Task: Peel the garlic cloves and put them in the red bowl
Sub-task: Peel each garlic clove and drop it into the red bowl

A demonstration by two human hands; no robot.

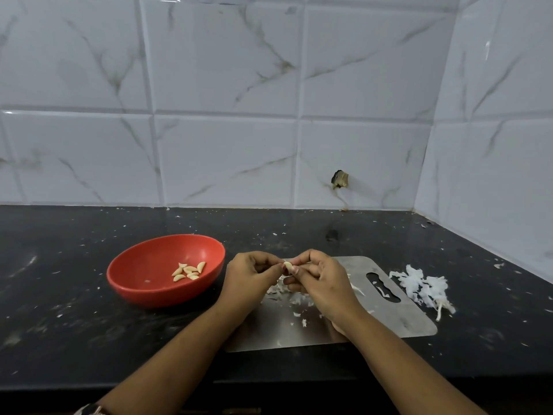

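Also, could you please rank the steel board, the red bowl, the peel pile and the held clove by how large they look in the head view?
1. Steel board, partly covered
2. Red bowl
3. Peel pile
4. Clove
All sit about equally near, so nearness hardly matters.

Red bowl holds several peeled cloves; one pale clove, perhaps part-peeled, raised beside it
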